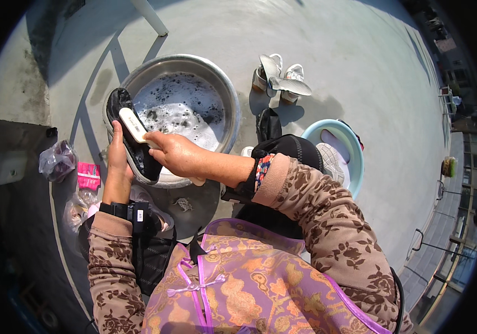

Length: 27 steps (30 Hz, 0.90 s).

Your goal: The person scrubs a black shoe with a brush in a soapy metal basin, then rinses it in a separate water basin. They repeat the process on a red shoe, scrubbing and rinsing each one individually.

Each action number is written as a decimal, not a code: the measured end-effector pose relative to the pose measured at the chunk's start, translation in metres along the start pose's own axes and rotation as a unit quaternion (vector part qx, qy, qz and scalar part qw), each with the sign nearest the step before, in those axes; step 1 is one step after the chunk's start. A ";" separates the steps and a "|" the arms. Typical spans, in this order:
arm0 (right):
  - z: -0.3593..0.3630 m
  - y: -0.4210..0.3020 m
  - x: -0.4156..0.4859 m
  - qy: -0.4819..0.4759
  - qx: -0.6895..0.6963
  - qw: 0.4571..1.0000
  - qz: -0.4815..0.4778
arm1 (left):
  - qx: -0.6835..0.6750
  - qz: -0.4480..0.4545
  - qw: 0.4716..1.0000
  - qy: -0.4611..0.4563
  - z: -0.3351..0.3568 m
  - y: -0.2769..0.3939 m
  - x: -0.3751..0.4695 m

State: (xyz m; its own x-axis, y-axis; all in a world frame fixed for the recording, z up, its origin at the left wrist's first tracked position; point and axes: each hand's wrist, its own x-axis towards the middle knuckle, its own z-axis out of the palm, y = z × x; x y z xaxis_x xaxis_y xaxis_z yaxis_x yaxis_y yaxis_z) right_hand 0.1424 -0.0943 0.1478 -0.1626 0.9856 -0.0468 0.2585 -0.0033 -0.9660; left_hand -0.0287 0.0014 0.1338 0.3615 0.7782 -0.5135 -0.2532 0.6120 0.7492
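My left hand (118, 160) holds a black shoe (120, 100) with a grey sole edge from its left side. The shoe stands on a slant over the left rim of a wide metal basin (231, 89). In my right hand (178, 155) is the handle of a white scrubbing brush (132, 124), which lies against the shoe's upper; its bristles are hidden. White suds with dark bubbles (180, 104) fill the basin. Another black shoe (269, 125) stands to the right of the basin, near my knee.
White shoes (293, 75) with grey insoles on them stand beyond the basin. A light blue tub (357, 167) at the right holds pale shoes. Plastic bags (58, 160) and a pink packet (88, 175) lie at the left. A metal post (150, 18) meets the floor ahead.
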 end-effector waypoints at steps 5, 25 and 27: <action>-0.028 0.012 0.046 0.155 0.020 0.988 0.019 | 0.004 -0.050 0.998 -0.044 0.036 -0.026 -0.008; -0.024 0.020 0.053 0.091 -0.085 0.987 0.101 | 0.083 0.000 0.996 -0.022 0.037 -0.027 -0.006; -0.025 0.019 0.056 0.117 -0.055 0.986 0.103 | 0.059 -0.010 0.997 -0.045 0.040 -0.028 -0.006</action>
State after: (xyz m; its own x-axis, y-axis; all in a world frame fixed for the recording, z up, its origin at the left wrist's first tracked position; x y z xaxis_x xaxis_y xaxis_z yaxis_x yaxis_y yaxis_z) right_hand 0.1614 -0.0346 0.1334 0.1245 0.9782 -0.1664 0.3665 -0.2012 -0.9084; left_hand 0.0120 -0.0261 0.1322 0.4452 0.7472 -0.4934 -0.1395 0.6022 0.7861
